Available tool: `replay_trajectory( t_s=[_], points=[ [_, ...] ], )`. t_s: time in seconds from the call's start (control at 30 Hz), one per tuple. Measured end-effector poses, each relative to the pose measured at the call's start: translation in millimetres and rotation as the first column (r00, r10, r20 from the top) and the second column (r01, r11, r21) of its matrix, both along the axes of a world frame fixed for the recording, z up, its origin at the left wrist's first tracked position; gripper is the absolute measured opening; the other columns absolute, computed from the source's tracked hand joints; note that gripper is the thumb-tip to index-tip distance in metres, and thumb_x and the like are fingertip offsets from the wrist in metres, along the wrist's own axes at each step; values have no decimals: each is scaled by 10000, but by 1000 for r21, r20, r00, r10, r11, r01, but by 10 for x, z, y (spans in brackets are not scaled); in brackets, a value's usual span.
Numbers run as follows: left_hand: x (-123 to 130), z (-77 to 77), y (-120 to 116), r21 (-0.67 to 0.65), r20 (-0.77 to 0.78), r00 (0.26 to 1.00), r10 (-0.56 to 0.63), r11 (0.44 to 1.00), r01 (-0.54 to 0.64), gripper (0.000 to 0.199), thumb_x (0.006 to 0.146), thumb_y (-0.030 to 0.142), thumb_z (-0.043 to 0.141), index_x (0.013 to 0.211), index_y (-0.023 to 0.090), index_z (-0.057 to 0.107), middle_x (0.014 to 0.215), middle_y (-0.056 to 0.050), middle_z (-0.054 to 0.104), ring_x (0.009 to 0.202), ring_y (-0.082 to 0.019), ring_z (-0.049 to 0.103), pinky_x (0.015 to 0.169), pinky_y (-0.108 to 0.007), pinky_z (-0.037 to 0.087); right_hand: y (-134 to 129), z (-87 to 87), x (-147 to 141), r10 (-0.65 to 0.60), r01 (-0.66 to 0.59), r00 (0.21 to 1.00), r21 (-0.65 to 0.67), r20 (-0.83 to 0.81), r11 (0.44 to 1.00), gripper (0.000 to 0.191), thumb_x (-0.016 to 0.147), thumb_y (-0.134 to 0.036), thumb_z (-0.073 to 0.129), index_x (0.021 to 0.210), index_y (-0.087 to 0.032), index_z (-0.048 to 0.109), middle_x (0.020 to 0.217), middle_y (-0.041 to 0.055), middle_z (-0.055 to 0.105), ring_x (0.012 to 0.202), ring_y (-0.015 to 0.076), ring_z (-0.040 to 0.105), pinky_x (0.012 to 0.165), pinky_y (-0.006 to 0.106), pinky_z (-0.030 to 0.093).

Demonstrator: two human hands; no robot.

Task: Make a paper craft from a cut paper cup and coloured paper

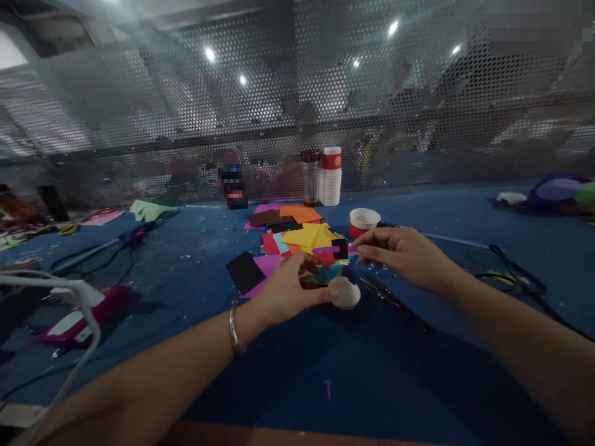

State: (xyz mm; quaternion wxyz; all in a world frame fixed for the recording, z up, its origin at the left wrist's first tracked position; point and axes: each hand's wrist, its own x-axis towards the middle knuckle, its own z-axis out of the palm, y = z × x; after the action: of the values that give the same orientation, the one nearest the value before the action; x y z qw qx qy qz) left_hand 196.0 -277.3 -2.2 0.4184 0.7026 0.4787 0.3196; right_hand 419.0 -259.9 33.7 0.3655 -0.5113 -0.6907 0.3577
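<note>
My left hand [290,288], with a silver bangle at the wrist, is closed on a small white paper cup [346,294], the thumb pressed to its near side. The cup is seen at an angle and its edge looks uneven. My right hand [403,255] pinches the right end of a narrow purple paper strip [327,250]. A small black paper piece [343,249] sits across that strip, just above the cup. Below my right hand a pair of scissors [395,302] lies on the blue table. Behind both hands is a pile of coloured paper [307,236].
A red-and-white paper cup [365,218] stands behind my right hand. Further back are a glass bottle [310,179] and a stack of paper cups [330,179] before a perforated metal screen. A magenta device [83,319] and cables lie left; a black cable [515,272] curls right.
</note>
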Motion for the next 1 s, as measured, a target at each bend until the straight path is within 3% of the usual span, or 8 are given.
replay_trajectory(
  t_s=[0.13, 0.2, 0.3, 0.4, 0.53, 0.7, 0.83, 1.0],
  points=[
    [102, -79, -76, 280, -403, 912, 77, 959, 43, 796, 552, 719, 749, 1116, 179, 596, 1184, -147, 578, 1219, -440, 412, 1012, -617, 331, -4, 4, 9, -8, 7, 999, -33, -39, 999, 288, 734, -440, 710, 880, -195, 747, 706, 27, 705, 698, 176, 629, 660, 313, 472],
    [157, -120, -80, 336, -457, 884, 100, 940, 68, 792, 575, 717, 735, 1134, 173, 598, 1179, -141, 579, 1204, -429, 411, 1023, -611, 318, -9, 2, 0, 5, -8, 999, -55, -54, 998, 266, 736, -420, 709, 869, -193, 749, 706, 29, 705, 691, 169, 624, 649, 306, 469],
    [204, -156, -28, 365, -457, 884, 100, 927, 83, 590, 654, 592, 746, 1080, 202, 628, 1098, -103, 620, 1122, -375, 480, 993, -578, 352, -14, 1, -13, 32, -41, 996, -95, -88, 995, 225, 742, -390, 701, 828, -185, 743, 716, 29, 702, 690, 155, 615, 654, 300, 462],
    [179, -148, 48, 330, -357, 930, 84, 943, 41, 502, 651, 495, 778, 1030, 195, 637, 1027, -92, 641, 1043, -342, 532, 939, -542, 404, -20, 5, -19, 54, -72, 989, -131, -135, 989, 248, 727, -403, 722, 815, -171, 733, 711, 24, 691, 689, 147, 602, 664, 297, 451],
    [80, -113, 114, 92, -3, 1000, -30, 995, 30, 549, 643, 345, 805, 1121, 193, 582, 968, -63, 657, 900, -256, 612, 825, -420, 486, -37, 25, -25, 71, -98, 986, -184, -151, 978, 305, 707, -441, 748, 836, -165, 729, 696, 13, 684, 672, 141, 585, 664, 298, 434],
    [28, -85, 118, -67, 294, 953, -75, 993, 99, 571, 627, 286, 845, 1124, 191, 581, 1072, -74, 646, 899, -212, 633, 850, -382, 481, -49, 16, -24, 126, -144, 987, -213, -96, 966, 248, 736, -414, 746, 829, -185, 734, 704, 6, 700, 687, 140, 612, 699, 300, 458],
    [36, -76, 104, -94, 371, 923, -100, 985, 144, 547, 627, 221, 844, 1112, 202, 591, 1096, -65, 640, 950, -207, 629, 890, -377, 463, -37, -28, -15, 149, -171, 983, -230, -111, 958, 257, 743, -385, 753, 890, -176, 725, 731, 14, 711, 694, 145, 639, 663, 290, 467],
    [24, -32, 86, -150, 447, 887, -119, 967, 205, 536, 612, 157, 842, 1096, 202, 617, 1037, -39, 653, 930, -181, 615, 893, -347, 446, -36, -20, -22, 180, -210, 974, -258, -136, 943, 184, 736, -301, 761, 818, -164, 668, 690, -6, 684, 652, 118, 620, 640, 261, 457]
  ],
)
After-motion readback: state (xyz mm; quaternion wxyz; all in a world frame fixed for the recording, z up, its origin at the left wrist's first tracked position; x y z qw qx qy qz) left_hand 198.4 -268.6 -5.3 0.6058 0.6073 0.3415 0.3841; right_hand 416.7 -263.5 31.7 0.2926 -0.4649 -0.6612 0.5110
